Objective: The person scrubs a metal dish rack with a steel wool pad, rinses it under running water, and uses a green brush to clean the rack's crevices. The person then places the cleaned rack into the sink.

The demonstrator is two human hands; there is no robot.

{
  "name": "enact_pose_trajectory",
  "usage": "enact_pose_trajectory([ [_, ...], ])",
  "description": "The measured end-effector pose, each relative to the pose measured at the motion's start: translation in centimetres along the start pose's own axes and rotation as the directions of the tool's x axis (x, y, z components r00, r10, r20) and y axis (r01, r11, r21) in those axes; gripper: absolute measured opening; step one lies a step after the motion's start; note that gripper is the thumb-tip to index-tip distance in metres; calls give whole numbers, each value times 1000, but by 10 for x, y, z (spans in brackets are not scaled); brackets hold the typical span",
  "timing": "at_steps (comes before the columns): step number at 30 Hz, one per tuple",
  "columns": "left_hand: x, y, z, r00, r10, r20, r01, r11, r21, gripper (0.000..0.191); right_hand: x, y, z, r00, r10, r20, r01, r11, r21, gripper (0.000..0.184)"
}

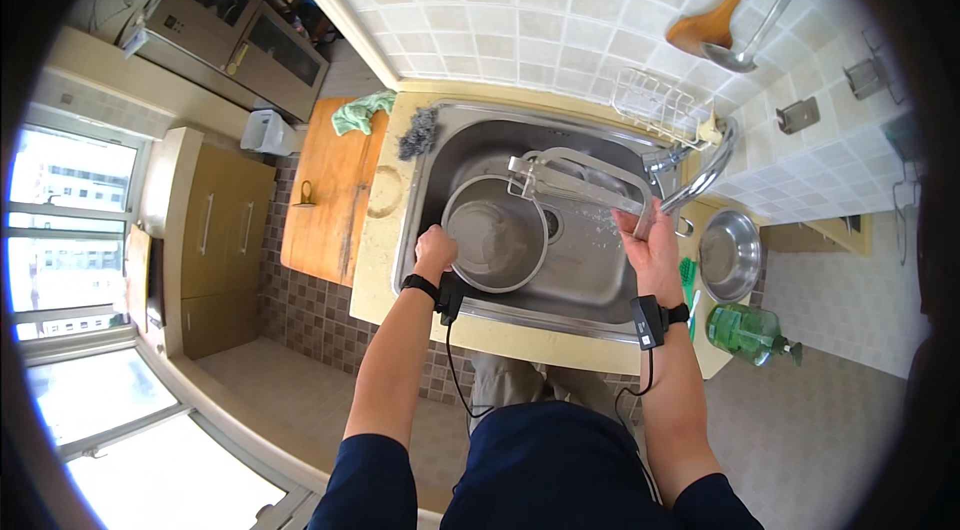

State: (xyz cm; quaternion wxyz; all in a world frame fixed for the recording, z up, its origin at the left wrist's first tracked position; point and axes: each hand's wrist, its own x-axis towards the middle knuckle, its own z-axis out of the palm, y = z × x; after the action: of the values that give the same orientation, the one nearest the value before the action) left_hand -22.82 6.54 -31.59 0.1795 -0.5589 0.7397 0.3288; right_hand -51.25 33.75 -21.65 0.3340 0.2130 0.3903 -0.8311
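Note:
A round grey metal pot stands in the left part of the stainless steel sink, with cloudy water in it. My left hand is closed at the pot's left rim; the fingers are partly hidden. In my right hand is the right end of a pale, partly see-through rack-like frame with a looped rail. Its far left end reaches over the pot's rim. The chrome faucet's spout curves down right beside my right hand. Water drops scatter below the frame, near the drain.
A grey scouring pad lies at the sink's left corner. Right of the sink are a steel bowl, a green brush and a green pump bottle. A wire basket hangs behind the faucet. Leftward, a wooden board bears a green cloth.

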Motion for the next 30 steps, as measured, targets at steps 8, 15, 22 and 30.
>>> enact_pose_trajectory([
  [8, -76, 24, -33, 909, 361, -207, -313, 921, 232, 30, -8, 2, -9, 1000, -13, 3, 13, 1000, 19, 38],
  [15, -129, 29, -38, 849, 475, -231, -337, 824, 456, 34, -4, 4, -7, 1000, -3, 18, 2, 998, 61, 30],
  [22, -143, 19, -55, 692, 671, -267, -449, 690, 568, 26, -5, 7, -10, 1000, -9, 21, 7, 998, 66, 23],
  [30, -157, 13, -78, 503, 812, -296, -456, 540, 707, 14, -3, 8, -22, 990, -31, 135, 25, 999, 46, 21],
])
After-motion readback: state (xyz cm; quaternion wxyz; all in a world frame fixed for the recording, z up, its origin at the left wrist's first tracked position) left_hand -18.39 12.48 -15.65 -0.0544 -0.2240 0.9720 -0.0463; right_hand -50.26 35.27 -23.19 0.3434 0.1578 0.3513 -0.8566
